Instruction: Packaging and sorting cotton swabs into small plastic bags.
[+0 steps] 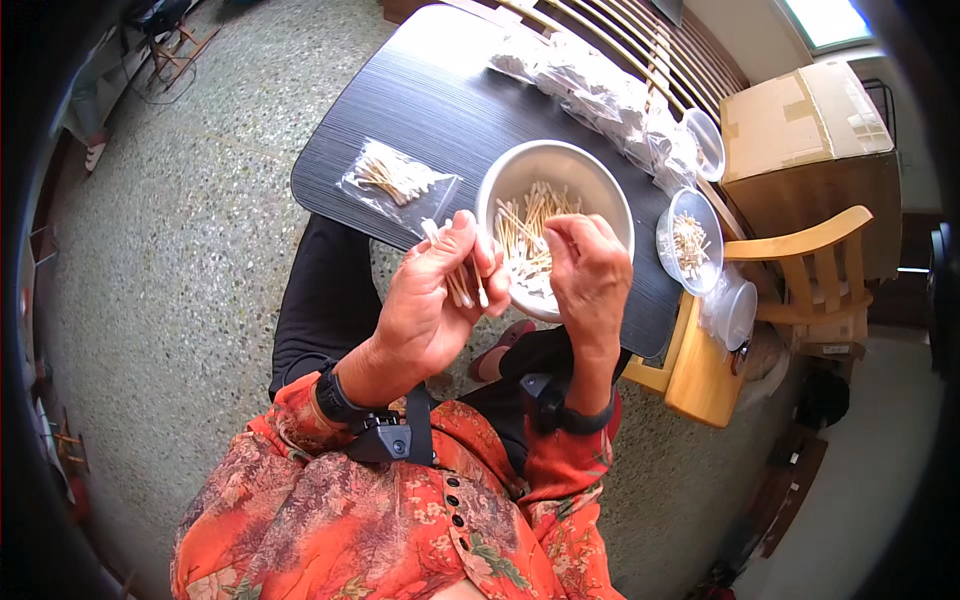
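Note:
A bundle of cotton swabs rests in my left hand, whose fingers curl round the wooden sticks in front of the bowl's near left side. My right hand is over the right part of a large white bowl, fingertips pinched together; whether a swab sits between them is hidden. Inside the bowl lies a loose heap of cotton swabs with wooden sticks and white tips. Left of the bowl, a clear plastic bag with swabs in it lies flat on the dark table.
Filled clear bags line the table's far edge. A clear tub of short pieces stands at the right, near an empty-looking clear container. Beyond are a wooden chair and a cardboard box.

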Demonstrator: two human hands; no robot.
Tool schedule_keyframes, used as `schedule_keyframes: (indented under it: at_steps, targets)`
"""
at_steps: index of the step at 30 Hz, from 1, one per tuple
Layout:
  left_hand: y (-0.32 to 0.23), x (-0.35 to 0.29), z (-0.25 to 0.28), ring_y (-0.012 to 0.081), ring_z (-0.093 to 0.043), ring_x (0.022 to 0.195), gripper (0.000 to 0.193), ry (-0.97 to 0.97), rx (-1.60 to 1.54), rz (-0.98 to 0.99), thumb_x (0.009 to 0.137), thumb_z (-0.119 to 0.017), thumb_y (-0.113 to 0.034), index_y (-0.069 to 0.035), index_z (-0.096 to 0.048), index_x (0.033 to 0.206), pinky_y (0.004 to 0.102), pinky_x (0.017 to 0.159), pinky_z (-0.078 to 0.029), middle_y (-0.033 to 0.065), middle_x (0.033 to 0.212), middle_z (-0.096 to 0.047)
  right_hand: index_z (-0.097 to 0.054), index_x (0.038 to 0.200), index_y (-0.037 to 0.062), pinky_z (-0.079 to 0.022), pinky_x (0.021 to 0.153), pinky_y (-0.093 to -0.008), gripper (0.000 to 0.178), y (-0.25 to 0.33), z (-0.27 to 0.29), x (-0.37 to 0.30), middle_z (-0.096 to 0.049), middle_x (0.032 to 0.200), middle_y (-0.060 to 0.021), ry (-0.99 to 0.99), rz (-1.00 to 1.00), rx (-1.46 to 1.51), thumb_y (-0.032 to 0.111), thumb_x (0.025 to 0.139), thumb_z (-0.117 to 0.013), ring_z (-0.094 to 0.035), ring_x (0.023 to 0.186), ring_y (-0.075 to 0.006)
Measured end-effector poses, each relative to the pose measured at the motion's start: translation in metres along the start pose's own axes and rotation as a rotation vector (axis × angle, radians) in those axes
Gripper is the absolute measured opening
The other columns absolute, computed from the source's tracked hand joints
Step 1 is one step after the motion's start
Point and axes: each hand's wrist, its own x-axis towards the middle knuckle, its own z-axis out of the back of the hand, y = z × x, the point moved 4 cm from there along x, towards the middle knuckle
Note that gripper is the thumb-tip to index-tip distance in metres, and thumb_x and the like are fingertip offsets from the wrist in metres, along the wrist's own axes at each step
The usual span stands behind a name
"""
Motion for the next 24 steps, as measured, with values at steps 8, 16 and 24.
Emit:
schedule_keyframes:
  at_steps: [8,16,24]
  targets:
    - [-0.003,-0.003,0.004,0.01,-0.042,0.046,0.022,0.032,0.014,0.107,0.094,-0.048,-0.026,-0.006,-0.055,0.089,0.0234,0.042,-0.032,-0.0011,0.06,-0.042,-0.064,0.076,0.0065,-0.046,0.065,-0.0382,0.007,0.0,-0.04,0.013,-0.059,0.076,-0.0102,0.162,-0.007,-0.261,0.013,0.077,-0.06,-0.059,0.073,-0.0302]
    - [0.005,-0.002,0.009,0.0054,-0.028,0.041,0.031,0.037,0.05,0.106,0.095,-0.046,-0.035,-0.008,-0.052,0.082,0.0202,0.038,-0.024,-0.004,0.055,-0.029,-0.062,0.073,0.0062,-0.047,0.068,-0.0388,0.009,-0.004,-0.045,0.014,-0.059,0.075,-0.0101,0.173,-0.064,-0.23,0.015,0.074,-0.064,-0.06,0.073,-0.0291]
    - [0.004,0.004,-0.001,0.0046,-0.031,0.042,0.026,0.014,0.166,0.144,0.093,-0.052,-0.028,-0.004,-0.053,0.083,0.0184,0.035,-0.022,-0.0038,0.057,-0.034,-0.062,0.081,-0.0001,-0.048,0.056,-0.0277,0.005,-0.023,-0.019,0.001,-0.063,0.071,-0.0078,0.065,-0.377,0.58,0.003,0.077,-0.063,-0.062,0.062,-0.0141]
